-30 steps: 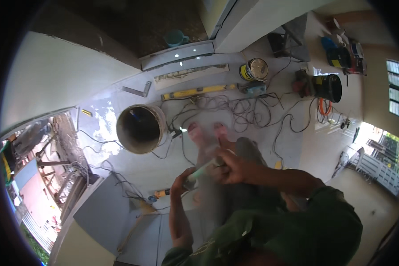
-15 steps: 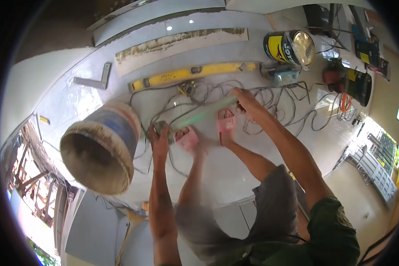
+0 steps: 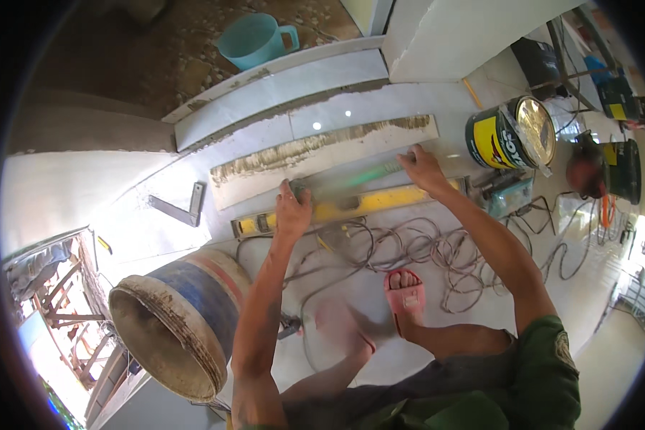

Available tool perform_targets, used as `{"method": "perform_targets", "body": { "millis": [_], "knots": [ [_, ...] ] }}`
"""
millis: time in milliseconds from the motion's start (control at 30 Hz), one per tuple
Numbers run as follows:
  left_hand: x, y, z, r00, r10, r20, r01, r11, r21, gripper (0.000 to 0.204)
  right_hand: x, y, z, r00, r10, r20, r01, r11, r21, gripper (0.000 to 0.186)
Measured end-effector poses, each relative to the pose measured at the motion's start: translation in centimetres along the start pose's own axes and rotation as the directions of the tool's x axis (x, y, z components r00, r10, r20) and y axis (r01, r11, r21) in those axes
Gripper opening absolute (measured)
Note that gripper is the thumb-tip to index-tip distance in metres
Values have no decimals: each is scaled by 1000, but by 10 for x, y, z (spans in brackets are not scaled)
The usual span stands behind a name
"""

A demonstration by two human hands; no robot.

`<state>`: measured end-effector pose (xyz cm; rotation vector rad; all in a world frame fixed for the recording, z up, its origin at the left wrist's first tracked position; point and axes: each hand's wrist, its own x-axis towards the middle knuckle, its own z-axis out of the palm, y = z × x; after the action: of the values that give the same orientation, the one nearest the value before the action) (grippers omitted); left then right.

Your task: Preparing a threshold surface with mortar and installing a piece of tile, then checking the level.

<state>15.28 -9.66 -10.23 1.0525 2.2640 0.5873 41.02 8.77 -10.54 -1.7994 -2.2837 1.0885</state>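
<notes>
My left hand is closed around the dark left end of a long pale green strip, blurred by motion. Closed on its other end is my right hand. The strip spans crosswise between them, above the floor; its exact kind is unclear. Below and nearer to me, a yellow spirit level lies on the tiles, partly covered by my left hand. Just beyond the strip lies a long whitish tile piece with rough mortar along its far edge.
A mortar-crusted bucket lies tipped at the left. Tangled cable spreads before my pink slippers. A metal square is at far left, a yellow-black paint tub at right. Beyond the raised step stands a turquoise mug.
Both hands have carried the strip forward, from above my feet to over the level and the tile piece. My view has shifted, bringing the mug in. My feet have moved too.
</notes>
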Motion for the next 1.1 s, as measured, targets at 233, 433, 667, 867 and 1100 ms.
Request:
{"method": "perform_targets", "body": {
  "millis": [233, 433, 667, 867, 1100],
  "knots": [
    [2, 5, -28, 939, 24, 343, -45, 998, 52, 79, 1, 38, -9, 979, -104, 176, 121, 989, -86, 54],
    [-13, -1, -43, 978, 151, 144, -162, 985, 64, 56, -16, 17, -14, 984, -154, -86, 136, 974, -182, 44],
    [3, -49, -59, 997, 38, -61, -39, 999, -8, 50, -12, -46, -2, 973, -178, 146, 79, 853, 516, 34],
    [4, -16, -53, 996, -92, 16, 93, 945, -314, 45, 18, -64, 26, 932, -196, 305, -215, 378, 901, 21],
    [26, -8, -69, 965, -217, 146, 243, 540, -806, 33, 59, -126, 58, 912, -138, 386, -402, -111, 909, 23]
  ]
}}
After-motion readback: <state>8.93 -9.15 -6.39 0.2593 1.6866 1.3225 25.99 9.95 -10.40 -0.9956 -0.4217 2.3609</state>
